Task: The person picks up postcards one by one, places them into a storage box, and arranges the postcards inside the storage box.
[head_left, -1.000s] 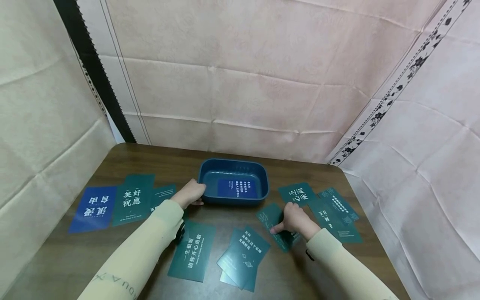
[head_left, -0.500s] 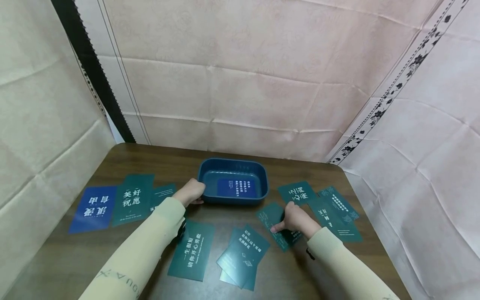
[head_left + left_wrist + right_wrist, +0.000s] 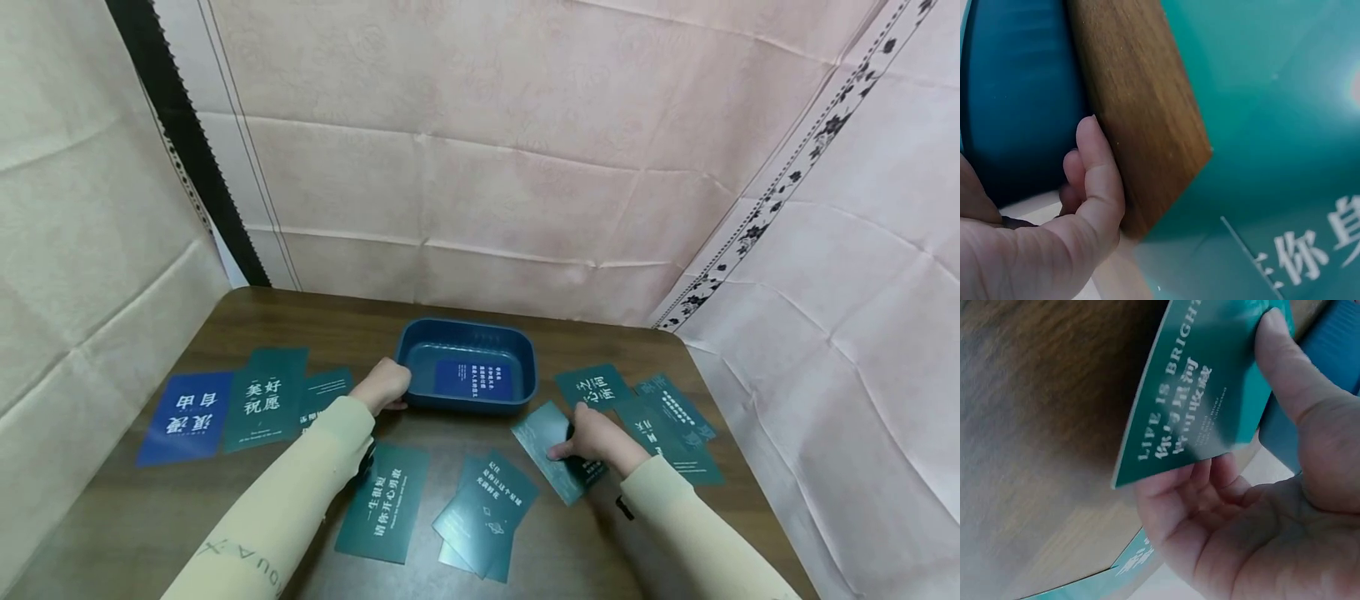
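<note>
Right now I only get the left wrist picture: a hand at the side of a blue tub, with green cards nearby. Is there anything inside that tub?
Observer: Yes, a blue card with white writing lies in the tub.
Visitor: And the person's other hand, what's that up to?
Observer: The right hand pinches a green card, thumb on top and fingers beneath.
Visitor: Are there any blue cards outside the tub?
Observer: One: a second blue card lies at the left side of the table.
</note>
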`<state>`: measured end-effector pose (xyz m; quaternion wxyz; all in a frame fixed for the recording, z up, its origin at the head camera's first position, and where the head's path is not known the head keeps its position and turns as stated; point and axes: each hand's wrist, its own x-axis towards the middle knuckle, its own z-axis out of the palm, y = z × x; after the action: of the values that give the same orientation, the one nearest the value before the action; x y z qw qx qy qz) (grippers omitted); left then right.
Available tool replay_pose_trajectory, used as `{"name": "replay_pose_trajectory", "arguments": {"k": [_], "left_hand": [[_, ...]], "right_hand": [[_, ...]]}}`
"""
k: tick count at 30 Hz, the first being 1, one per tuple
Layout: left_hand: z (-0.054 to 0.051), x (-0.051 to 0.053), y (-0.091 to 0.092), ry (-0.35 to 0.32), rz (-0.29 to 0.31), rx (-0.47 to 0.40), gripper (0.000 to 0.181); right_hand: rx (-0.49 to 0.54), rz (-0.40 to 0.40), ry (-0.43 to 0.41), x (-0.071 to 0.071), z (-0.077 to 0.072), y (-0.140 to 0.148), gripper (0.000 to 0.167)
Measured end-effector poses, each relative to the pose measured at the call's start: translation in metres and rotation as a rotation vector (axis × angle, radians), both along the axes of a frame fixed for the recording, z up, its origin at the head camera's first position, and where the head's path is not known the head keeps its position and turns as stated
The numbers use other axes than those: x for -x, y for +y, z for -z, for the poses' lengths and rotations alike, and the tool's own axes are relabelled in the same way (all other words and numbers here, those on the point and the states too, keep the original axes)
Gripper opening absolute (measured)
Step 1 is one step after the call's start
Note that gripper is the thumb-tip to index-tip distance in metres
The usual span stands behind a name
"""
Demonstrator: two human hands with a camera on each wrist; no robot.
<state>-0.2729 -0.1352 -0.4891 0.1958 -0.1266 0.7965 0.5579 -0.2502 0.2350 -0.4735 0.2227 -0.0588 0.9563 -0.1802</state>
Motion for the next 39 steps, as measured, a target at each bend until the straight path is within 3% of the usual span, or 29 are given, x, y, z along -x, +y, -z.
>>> {"name": "replay_pose_trajectory", "arguments": {"k": [5, 11, 16, 21, 28, 32, 37, 39], "left_hand": [[-0.001, -0.003, 0.0, 0.014, 0.0, -0.049, 0.043], [-0.005, -0.007, -0.003, 0.012, 0.0, -0.07, 0.035], [-0.005, -0.006, -0.005, 0.008, -0.007, -0.068, 0.031], [-0.006, -0.006, -0.004, 0.004, -0.01, -0.067, 0.023], [-0.007, -0.007, -0.006, -0.004, 0.012, -0.044, 0.013], [-0.01, -0.008, -0.009, 0.011, 0.025, 0.007, 0.012], [-0.017, -0.004, -0.011, 0.088, 0.039, 0.119, 0.061], [-0.019, 0.0, -0.01, 0.116, 0.041, 0.193, 0.072]], "right_hand": [[0.039, -0.017, 0.035, -0.001, -0.003, 0.004, 0.046], [0.079, -0.057, 0.049, 0.0, -0.007, 0.009, 0.032], [0.183, -0.103, 0.03, 0.003, -0.013, 0.017, 0.012], [0.251, -0.15, 0.035, 0.009, -0.026, 0.026, 0.007], [0.254, -0.185, 0.051, 0.012, -0.041, 0.031, 0.006], [0.278, -0.165, 0.054, 0.015, -0.049, 0.029, 0.005], [0.304, -0.155, 0.097, 0.018, -0.061, 0.019, 0.008], [0.313, -0.167, 0.119, 0.019, -0.064, 0.014, 0.01]]}}
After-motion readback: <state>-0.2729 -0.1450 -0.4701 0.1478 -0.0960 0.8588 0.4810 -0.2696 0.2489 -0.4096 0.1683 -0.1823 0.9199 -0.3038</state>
